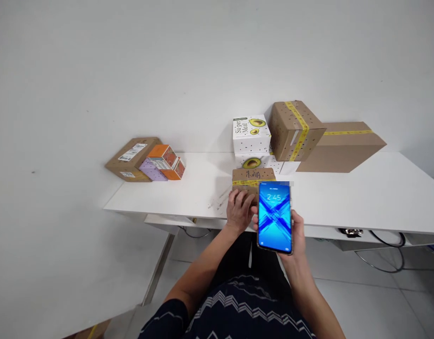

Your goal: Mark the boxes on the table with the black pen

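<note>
My right hand (297,235) holds a smartphone (274,216) upright, fingers wrapped round its sides. Its lit blue screen reads 2:45 and faces me. Just left of the phone, my left hand (239,212) rests on a small cardboard box (254,174) with its fingers bent and apart; the thumb is hard to see. Yellow tape and black handwriting mark this box, and the phone covers its right part. Behind it, a white "Su-per Meal" box (251,134) with avocado pictures sits on another avocado-printed box (250,162).
A taped cardboard box (296,129) leans beside the avocado boxes, with a larger carton (344,148) to its right. On the left of the white table (199,193) lie a labelled carton (134,157), a purple box (153,170) and orange boxes (164,155). Cables (386,242) hang below the table.
</note>
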Demonstrator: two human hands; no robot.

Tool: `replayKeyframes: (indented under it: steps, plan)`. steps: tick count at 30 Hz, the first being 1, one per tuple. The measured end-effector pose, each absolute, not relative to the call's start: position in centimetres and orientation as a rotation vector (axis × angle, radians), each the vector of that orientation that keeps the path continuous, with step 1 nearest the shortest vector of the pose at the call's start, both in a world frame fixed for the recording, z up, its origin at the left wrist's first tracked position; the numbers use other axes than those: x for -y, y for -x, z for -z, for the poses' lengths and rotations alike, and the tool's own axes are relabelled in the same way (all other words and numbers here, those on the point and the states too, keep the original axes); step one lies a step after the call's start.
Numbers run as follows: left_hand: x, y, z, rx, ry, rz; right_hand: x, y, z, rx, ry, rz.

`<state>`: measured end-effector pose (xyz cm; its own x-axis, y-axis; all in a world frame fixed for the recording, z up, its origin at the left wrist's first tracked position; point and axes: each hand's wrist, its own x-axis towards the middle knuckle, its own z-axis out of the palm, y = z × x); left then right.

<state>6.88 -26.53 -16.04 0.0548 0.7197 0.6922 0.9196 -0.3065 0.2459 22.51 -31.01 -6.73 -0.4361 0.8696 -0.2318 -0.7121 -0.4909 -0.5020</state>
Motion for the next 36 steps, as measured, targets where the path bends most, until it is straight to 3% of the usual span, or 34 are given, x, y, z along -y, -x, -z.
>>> replayKeyframes:
  steps: [4, 8, 11, 17, 21, 36]
  plan:
    - [27.1, -6.7, 15.0, 1.564, 2.024, 1.057, 29.3, -27.6, 8.2, 0.606, 0.937, -1.498]
    - [27.4, -6.1, 14.7, 1.547, 1.967, 1.064, 26.8, -33.2, 11.4, 0.916, 1.667, -0.748]
    - [28.0, -4.8, 14.8, 1.594, 1.921, 1.048, 25.1, -35.9, 13.8, 1.269, 2.029, -0.432]
    - [29.4, 0.4, 14.9, 1.749, 1.745, 0.955, 22.6, -36.2, 16.8, 1.640, 2.174, -0.018]
    - [28.6, 4.0, 14.2, 1.896, 1.609, 0.881, 21.2, -35.3, 17.5, 1.709, 2.242, 0.101]
    - [20.6, 7.6, 11.8, 2.202, 1.521, 0.537, 16.6, -34.1, 18.2, 1.671, 2.267, 0.031]
